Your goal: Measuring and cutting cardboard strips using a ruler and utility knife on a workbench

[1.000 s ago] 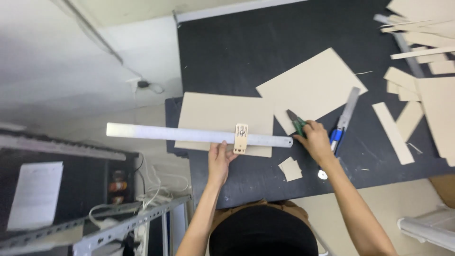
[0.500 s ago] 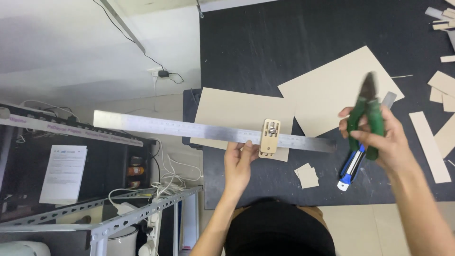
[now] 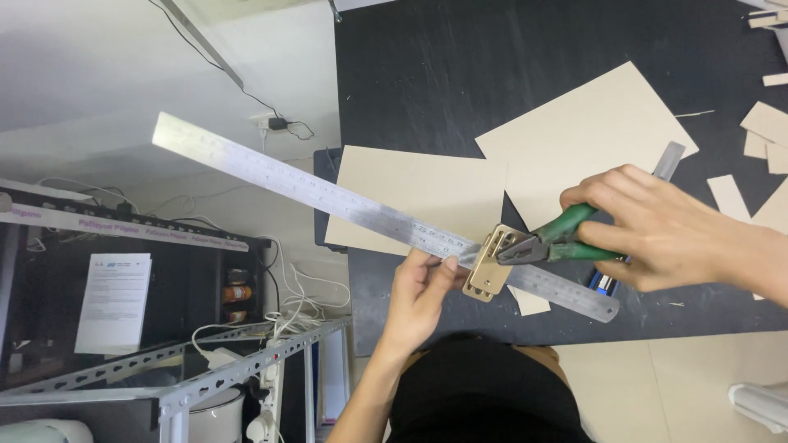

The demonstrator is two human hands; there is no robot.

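head view, looking straight down: the left hand (image 3: 419,295) pinches the long steel ruler (image 3: 328,195) from below, thumb and fingertips closed on its near edge just left of a small tan slotted fitting (image 3: 490,267) that sits on the ruler. the ruler runs diagonally, its far end out past the left hand over the floor, its near end lying below the right hand on the black table (image 3: 460,74). the right hand (image 3: 657,226) is wrapped tight around the green handles of a pair of pliers (image 3: 548,240), whose nose meets the upper corner of the fitting, just left of the knuckles; whether the nose actually grips it or only touches cannot be told. a cardboard sheet (image 3: 410,193) lies above the left hand under the ruler, a larger sheet (image 3: 579,135) lies above the right hand, and offcut strips (image 3: 767,123) are scattered to the right hand's far side. a blue-handled tool (image 3: 603,283) peeks out under the right palm. to do this well, i judge the left hand should keep the ruler braced close beside the fitting so the long free end does not swing or flex, and the pliers should bite squarely on the fitting's edge, with steady, modest force and no twisting, since a slip could mar the ruler or jab the left thumb, which sits very near the nose.
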